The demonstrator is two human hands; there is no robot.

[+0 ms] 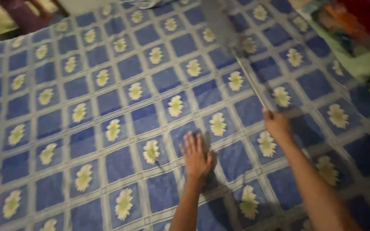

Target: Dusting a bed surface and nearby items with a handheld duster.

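A blue bedsheet [86, 107] with a white grid and pale yellow flowers covers the bed. My left hand [197, 156] lies flat on the sheet with its fingers apart, holding nothing. My right hand [277, 124] is closed around the thin handle of a long stick-like tool [249, 81], likely a broom or duster. The handle runs up and to the left to a blurred grey head [221, 25] that rests on the sheet near the far edge.
A pile of colourful clothes [352, 21] and a light green cloth [365, 60] lie at the top right. Dark furniture legs [26, 13] stand beyond the bed at the top left.
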